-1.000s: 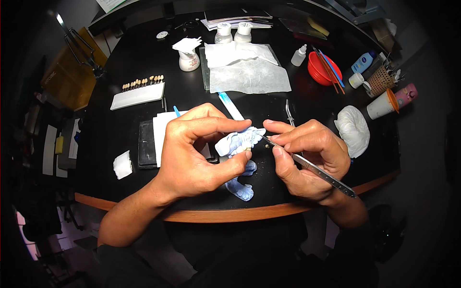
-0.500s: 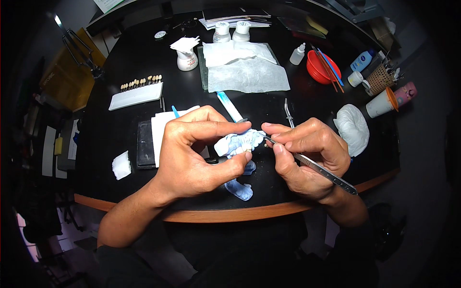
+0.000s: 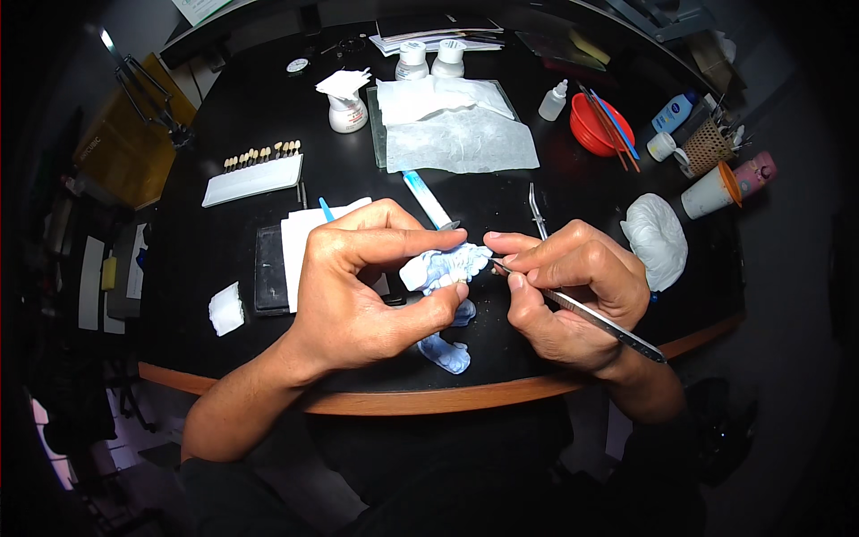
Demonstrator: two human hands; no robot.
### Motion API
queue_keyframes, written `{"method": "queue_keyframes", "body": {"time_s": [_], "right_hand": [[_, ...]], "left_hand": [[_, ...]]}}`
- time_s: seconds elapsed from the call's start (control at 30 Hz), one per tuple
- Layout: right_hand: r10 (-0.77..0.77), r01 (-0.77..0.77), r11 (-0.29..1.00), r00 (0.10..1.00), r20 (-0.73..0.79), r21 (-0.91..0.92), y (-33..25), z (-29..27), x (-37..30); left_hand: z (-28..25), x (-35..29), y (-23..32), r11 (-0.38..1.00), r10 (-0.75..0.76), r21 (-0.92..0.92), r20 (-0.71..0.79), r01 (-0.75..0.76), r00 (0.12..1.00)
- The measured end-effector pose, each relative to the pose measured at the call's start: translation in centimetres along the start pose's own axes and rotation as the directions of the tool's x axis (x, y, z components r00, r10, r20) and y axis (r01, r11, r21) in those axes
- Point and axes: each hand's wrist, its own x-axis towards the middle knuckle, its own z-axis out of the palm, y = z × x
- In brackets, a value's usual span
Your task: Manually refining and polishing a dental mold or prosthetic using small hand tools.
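My left hand [image 3: 358,277] grips a pale blue dental cast [image 3: 445,268] between the forefinger along its top and the thumb under its lower edge. Pinched in the fingers of my right hand [image 3: 577,300] is a slim metal scalpel [image 3: 604,324], its flat handle slanting down to the right. The scalpel's tip meets or nearly meets the right end of the cast; contact is too small to make out. Below the cast, another blue dental cast piece [image 3: 445,353] lies on the black table, partly hidden by my left thumb.
Behind my hands lie a blue-white syringe [image 3: 427,199], metal tweezers [image 3: 537,213] and white paper sheets [image 3: 461,143]. A red bowl [image 3: 598,130] and a white bundle [image 3: 655,242] stand to the right. A tooth shade guide [image 3: 255,179] and gauze pad [image 3: 226,309] are at left.
My right hand has shifted very slightly left with the scalpel. The cast is tilted a little differently in my left hand, which otherwise stays in place.
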Motion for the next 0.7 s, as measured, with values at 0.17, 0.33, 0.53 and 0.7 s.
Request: {"method": "queue_keyframes", "body": {"time_s": [0.17,0.33,0.53,0.7], "right_hand": [[-0.036,0.036,0.999,0.999,0.004,0.021,0.25,0.05,0.11],[-0.011,0.012,1.000,0.999,-0.046,0.009,0.05,0.07,0.04],[-0.015,0.017,0.999,0.999,-0.049,0.030,0.08,0.03,-0.01],[0.012,-0.009,0.998,0.999,-0.040,0.061,0.01,-0.04,-0.09]], "left_hand": [[0.03,-0.04,-0.13,1.000,0.002,-0.008,-0.004,-0.002,1.000],[0.20,0.09,-0.05,0.999,0.054,0.005,-0.009,-0.053,0.999],[0.24,0.04,0.00,0.990,0.132,0.051,-0.020,-0.131,0.991],[0.30,0.07,-0.07,0.987,0.154,0.052,-0.027,-0.152,0.988]]}}
